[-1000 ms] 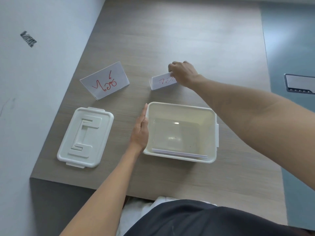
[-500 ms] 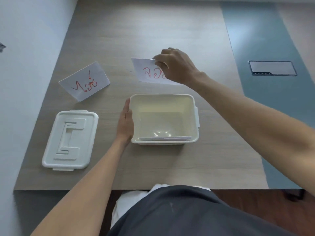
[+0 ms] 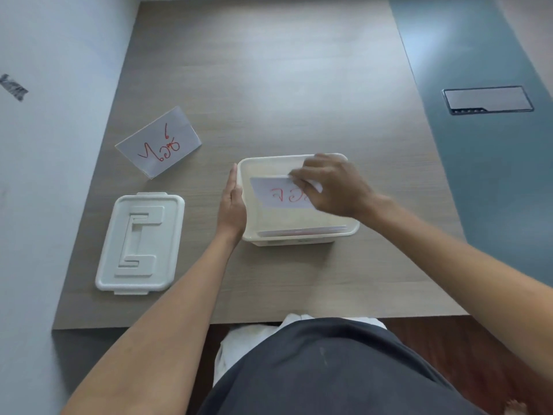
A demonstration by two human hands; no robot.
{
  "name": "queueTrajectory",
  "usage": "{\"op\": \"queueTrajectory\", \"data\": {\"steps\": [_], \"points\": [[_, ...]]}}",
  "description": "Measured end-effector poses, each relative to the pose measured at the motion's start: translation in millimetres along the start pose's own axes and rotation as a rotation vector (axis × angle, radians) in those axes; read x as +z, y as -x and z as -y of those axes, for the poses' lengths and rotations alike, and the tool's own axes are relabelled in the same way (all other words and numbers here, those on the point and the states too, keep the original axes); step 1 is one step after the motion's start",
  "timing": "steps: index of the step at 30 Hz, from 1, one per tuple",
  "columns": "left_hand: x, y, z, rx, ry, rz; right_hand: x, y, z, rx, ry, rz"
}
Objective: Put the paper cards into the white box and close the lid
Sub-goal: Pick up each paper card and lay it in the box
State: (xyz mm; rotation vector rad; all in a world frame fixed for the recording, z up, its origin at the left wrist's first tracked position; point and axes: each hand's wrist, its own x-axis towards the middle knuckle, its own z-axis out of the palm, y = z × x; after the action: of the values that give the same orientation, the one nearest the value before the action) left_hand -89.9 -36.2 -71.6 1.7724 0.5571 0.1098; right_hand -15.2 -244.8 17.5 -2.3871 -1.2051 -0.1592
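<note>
The open white box (image 3: 302, 235) stands on the wooden table near its front edge. My right hand (image 3: 332, 184) holds a white paper card (image 3: 276, 194) with red writing over the inside of the box. My left hand (image 3: 232, 205) rests flat against the box's left wall. Another card (image 3: 302, 231) lies flat against the near wall inside the box. A second folded card (image 3: 160, 145) with red writing stands on the table to the far left of the box. The white lid (image 3: 140, 242) lies flat on the table, left of the box.
A pale wall runs along the table's left edge. A grey-blue strip with a dark rectangular panel (image 3: 487, 100) lies to the right of the wooden table (image 3: 284, 85). My dark clothing fills the bottom of the view.
My right hand lifted the card from the table behind the box and brought it towards me, down over the box's opening. My left hand stayed on the box's left wall.
</note>
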Motion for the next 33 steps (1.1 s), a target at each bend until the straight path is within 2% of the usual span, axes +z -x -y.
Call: {"op": "queueTrajectory", "data": {"steps": [4,9,11,14,17,19,21,25,33], "points": [[0.5,-1.1,0.8,-0.021,0.017,-0.001,22.1,26.2,8.1,0.008,-0.069,0.171],[0.7,-0.8,0.9,-0.03,0.037,0.001,38.5,54.7,4.8,0.016,-0.122,0.281],[0.6,-1.5,1.5,-0.032,0.042,-0.001,42.7,60.7,-3.2,0.024,-0.139,0.24],[1.0,-2.2,1.9,-0.04,0.043,-0.004,48.8,59.4,-22.6,0.096,-0.097,0.017],[1.8,-1.8,2.6,-0.042,0.048,-0.008,53.9,48.6,-47.5,0.322,0.024,-0.178],[2.1,-2.0,2.7,-0.037,0.044,-0.014,57.4,41.5,-63.5,0.547,0.026,-0.113],[2.3,-2.2,2.7,-0.036,0.044,-0.01,61.7,38.1,-74.7,0.683,-0.093,-0.006],[3.0,-3.9,4.6,-0.029,0.031,-0.022,64.2,35.8,-82.1,0.706,-0.441,-0.007],[1.4,-5.9,5.2,-0.008,-0.026,-0.035,63.5,36.9,-79.2,0.804,-0.549,-0.056]]}}
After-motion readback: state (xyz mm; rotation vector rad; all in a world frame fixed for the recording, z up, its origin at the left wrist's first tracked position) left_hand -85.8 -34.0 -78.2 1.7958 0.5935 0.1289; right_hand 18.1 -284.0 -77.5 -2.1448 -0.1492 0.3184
